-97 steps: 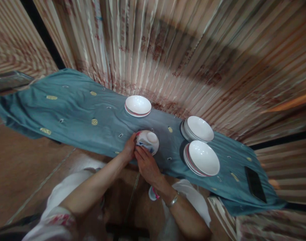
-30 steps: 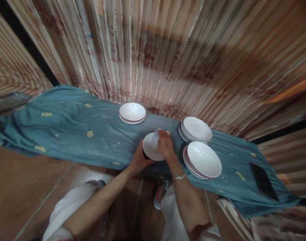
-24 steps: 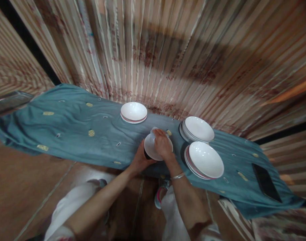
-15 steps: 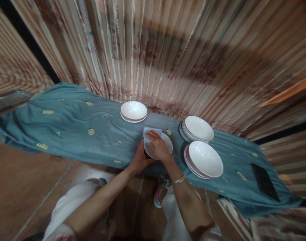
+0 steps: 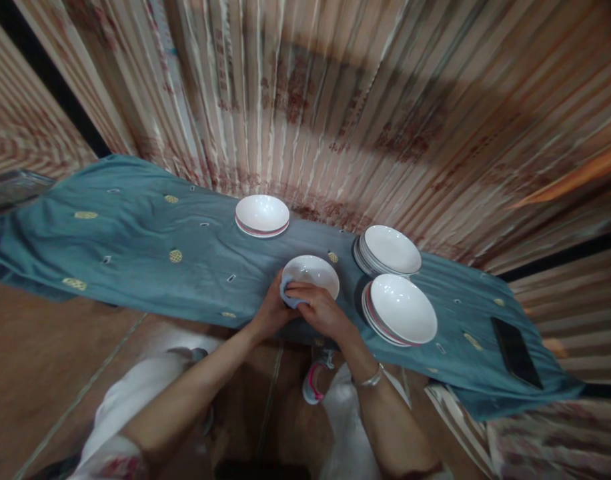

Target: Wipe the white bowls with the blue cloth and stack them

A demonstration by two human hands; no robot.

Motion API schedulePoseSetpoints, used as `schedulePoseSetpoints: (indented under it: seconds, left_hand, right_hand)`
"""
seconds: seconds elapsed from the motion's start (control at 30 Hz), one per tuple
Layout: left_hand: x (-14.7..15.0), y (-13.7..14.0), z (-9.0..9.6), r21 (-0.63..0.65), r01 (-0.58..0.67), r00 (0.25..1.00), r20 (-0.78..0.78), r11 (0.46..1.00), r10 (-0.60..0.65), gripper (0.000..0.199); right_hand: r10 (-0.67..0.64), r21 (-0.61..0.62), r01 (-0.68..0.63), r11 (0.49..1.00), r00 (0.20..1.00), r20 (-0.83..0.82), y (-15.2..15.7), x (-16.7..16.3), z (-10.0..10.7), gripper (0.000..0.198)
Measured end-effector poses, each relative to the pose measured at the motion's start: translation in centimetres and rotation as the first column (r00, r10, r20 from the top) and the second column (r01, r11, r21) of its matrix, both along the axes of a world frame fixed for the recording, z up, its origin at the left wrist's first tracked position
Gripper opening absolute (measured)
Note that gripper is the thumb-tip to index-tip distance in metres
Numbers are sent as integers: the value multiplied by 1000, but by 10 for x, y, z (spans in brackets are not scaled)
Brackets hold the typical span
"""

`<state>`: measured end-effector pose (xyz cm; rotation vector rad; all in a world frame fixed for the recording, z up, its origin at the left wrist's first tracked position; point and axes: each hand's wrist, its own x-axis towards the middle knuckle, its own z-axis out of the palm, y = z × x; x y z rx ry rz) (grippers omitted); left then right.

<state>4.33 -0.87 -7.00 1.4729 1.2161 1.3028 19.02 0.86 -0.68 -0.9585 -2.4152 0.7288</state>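
Head view: cloth now at near-left edge of bowl, earlier far-left

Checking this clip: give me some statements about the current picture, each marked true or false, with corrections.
1. The right hand holds a blue cloth against the bowl. True.
2. The left hand is well away from the bowl. False: the left hand holds its near left side.
3. The bowl is upside down. False: the bowl's opening faces up.
4. The right wrist wears a silver bracelet. True.
5. The black phone lies at the tablecloth's left end. False: the phone lies near the right end.
6. Three stacks of bowls stand on the tablecloth. True.
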Motion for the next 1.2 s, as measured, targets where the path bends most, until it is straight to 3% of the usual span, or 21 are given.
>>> schedulePoseSetpoints:
  seconds: [0.13,0.27,0.6,0.93,1.2]
  left_hand:
    - [1,-1,8,-16,7,999,41,1000,-7,89]
    - [2,-1,13,-4,-19,1000,-13,1000,19,88]
    - [-1,0,9,-26,-32,992,-126,999,28,98]
    - [-2,2,4,-29,-34,990,-141,999,29,103]
    - [-1,3,4,-21,-42,988,-150,999,38,103]
  right_hand:
    - [40,-32,-40,999,999,-15,-6,12,5,49]
    - [45,-60,-45,997,999,-1,-10,22,9,44]
    - [6,-43,-7,999,1000,-28,-15,57,17,38]
    - [-201,121,199,972,980,-3,-20,70,7,34]
    - [-454,269,436,859,891,5,-10,63,-3,28]
